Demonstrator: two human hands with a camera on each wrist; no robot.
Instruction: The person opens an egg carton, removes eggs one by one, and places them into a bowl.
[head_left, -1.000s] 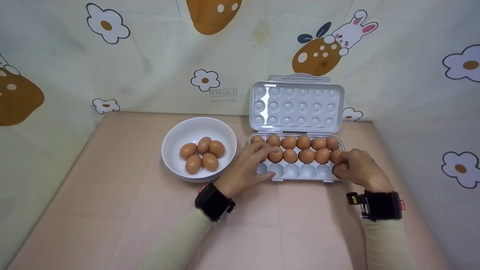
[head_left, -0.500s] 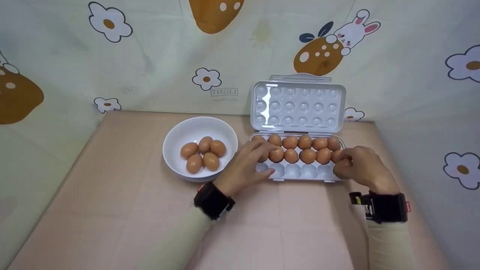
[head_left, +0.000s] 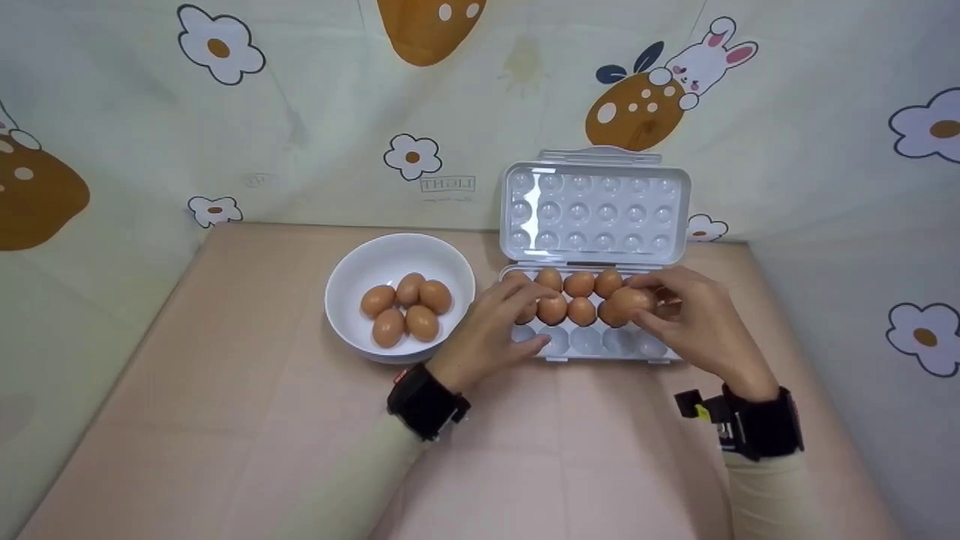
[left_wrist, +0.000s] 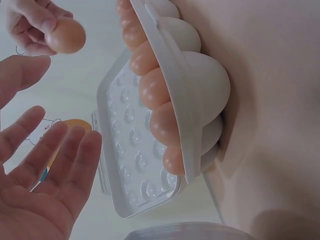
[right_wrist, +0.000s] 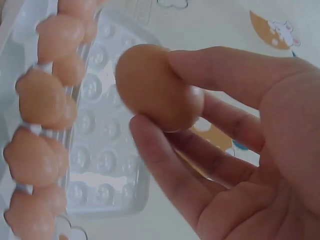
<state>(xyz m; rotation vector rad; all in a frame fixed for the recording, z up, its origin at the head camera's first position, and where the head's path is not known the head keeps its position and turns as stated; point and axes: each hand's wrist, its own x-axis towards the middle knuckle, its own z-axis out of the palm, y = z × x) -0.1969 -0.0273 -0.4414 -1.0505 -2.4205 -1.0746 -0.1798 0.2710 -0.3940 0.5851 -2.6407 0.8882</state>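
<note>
A brown egg [head_left: 631,301] is pinched between the thumb and fingers of my right hand [head_left: 701,322], raised over the right half of the egg box [head_left: 585,343]. In the right wrist view the thumb lies along the egg [right_wrist: 155,87] with fingertips beneath it. My left hand [head_left: 491,330] is over the box's left end; in the left wrist view its fingers [left_wrist: 45,155] are spread and loosely bent, holding nothing. Brown eggs [head_left: 581,310] sit in the back and middle rows, some hidden behind my hands. The visible front-row cups hold no eggs.
The box's clear dimpled lid [head_left: 596,214] stands raised at the back, near the patterned cloth wall [head_left: 315,112]. Left of the box is a white bowl [head_left: 397,251] with several brown eggs [head_left: 388,328] in it. Pink-beige cloth covers the table [head_left: 487,465].
My right hand has lifted the egg from the box's front right corner and carried it left, over the eggs in the middle row. My left hand has stayed put.
</note>
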